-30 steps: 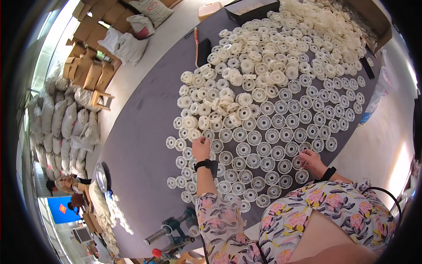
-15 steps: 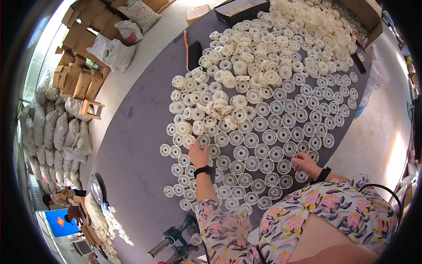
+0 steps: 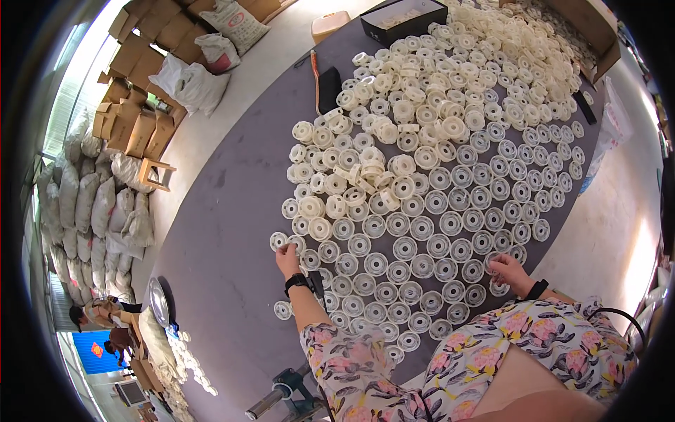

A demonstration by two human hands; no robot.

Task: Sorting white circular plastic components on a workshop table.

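Observation:
Many round, translucent white plastic wheels (image 3: 404,248) with a hole in the centre lie flat in rows on the grey table before me. My left hand (image 3: 287,260) is at the left edge of these rows, its bent fingertips on a wheel (image 3: 296,244); the grip is partly covered by the fingers. Another wheel (image 3: 278,241) lies just beside those fingertips. Over by the right edge of the rows, my right hand (image 3: 508,271) has its fingers curled together, close to a wheel (image 3: 498,288). Whatever that hand may hold is hidden.
Heaped wheels (image 3: 485,53) cover the far table. A black box (image 3: 404,21) and an orange-handled brush (image 3: 325,84) lie there too. A green metal press (image 3: 294,390) stands at the near edge. Sacks (image 3: 88,204), cartons (image 3: 140,130) and a wooden stool (image 3: 155,174) are off left.
My left hand has moved left across the wheels to the outer edge of the rows. My right hand stays near the right edge. The whole view has shifted slightly.

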